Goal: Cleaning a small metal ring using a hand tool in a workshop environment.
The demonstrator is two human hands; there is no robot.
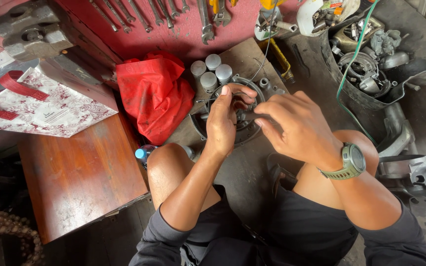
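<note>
The person is wearing dark grey sleeves [171, 231] pushed up, dark shorts [311, 221], and an olive green watch [352, 161] on the right wrist.

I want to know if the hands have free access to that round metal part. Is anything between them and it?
Nothing visible does. The left hand and right hand are already over the round metal part, fingers at its middle; the grey cylinders stand behind it.

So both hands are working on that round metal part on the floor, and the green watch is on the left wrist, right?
Not quite: the head view shows the green watch on the right wrist. Both hands, left hand and right hand, are indeed at the round metal part.
</note>
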